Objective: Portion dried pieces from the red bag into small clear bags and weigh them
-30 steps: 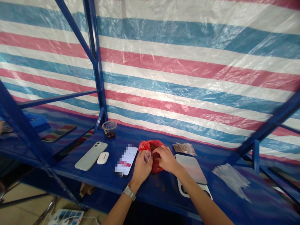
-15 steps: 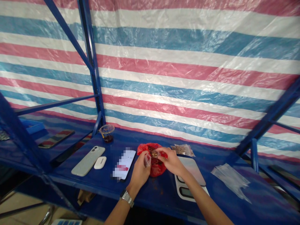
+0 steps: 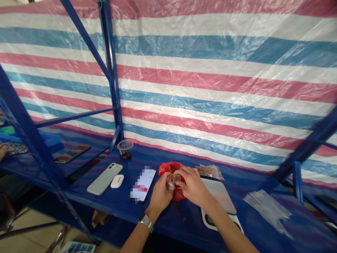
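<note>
In the head view, the left hand [image 3: 161, 195] pinches a small clear bag [image 3: 171, 182] over the red bag [image 3: 179, 195], left of the scale [image 3: 223, 198]. The right hand [image 3: 194, 187] curls at the clear bag's right side; whether it pinches anything, I cannot tell.

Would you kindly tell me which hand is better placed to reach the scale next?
The right hand, I'd judge: it is on the same side of the red bag as the scale and closer. The left hand is on the opposite side, gripping a small clear bag.
</note>
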Demonstrator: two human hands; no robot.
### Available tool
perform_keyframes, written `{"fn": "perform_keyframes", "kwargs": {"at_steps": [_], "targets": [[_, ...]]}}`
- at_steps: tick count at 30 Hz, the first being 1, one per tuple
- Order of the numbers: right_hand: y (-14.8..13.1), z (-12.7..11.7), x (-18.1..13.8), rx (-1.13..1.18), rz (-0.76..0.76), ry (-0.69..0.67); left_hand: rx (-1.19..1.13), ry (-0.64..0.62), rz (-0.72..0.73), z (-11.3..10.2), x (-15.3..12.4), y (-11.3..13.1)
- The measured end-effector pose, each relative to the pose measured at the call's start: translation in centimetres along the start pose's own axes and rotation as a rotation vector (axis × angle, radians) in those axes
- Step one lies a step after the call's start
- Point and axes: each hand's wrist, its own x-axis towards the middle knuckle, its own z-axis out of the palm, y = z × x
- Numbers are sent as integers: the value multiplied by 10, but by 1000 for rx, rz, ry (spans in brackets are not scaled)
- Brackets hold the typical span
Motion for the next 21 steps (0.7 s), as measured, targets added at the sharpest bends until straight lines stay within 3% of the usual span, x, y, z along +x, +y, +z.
{"fn": "perform_keyframes", "kwargs": {"at_steps": [9, 14, 18, 21], "targets": [[-7, 6, -7, -90, -68, -48, -35, 11, 27, -2, 1, 5], [-1, 4, -4, -73, -95, -3, -58, 3, 35, -1, 2, 4], [11, 4, 1, -104, 25, 36, -54, 58, 14, 0, 4, 0], [21, 8, 3, -171, 81, -58, -21, 134, 15, 1, 5, -4]]}}
